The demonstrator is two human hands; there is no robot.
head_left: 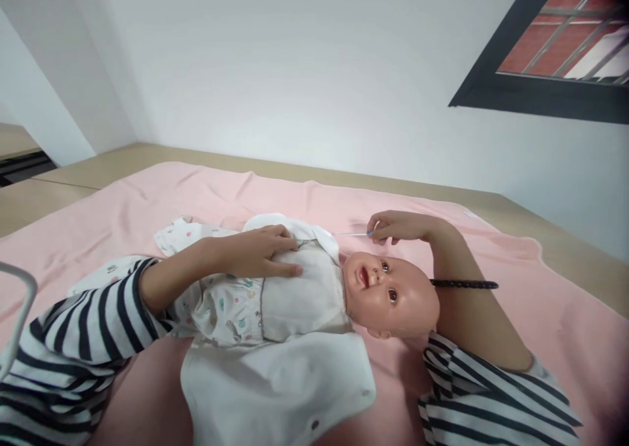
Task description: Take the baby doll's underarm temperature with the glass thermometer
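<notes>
A baby doll (393, 298) lies on its back with its head toward the right, in a white top and patterned white pants (236, 302). My left hand (255, 253) rests on its chest, thumb stretched away from the fingers, which reach the far side of the top. Beyond the doll's head, my right hand (393, 228) pinches the blue end of a thin white stick (352, 234). The stick points left to the doll's far shoulder, where white cloth hides its other end. An opened white garment flap (280, 387) spreads on the near side.
A pink cloth (211, 183) covers most of the wooden table (304, 173), with some folds. A white wall stands behind it, and a dark-framed window (535, 95) is at upper right. A white curved bar (24, 302) shows at the left edge.
</notes>
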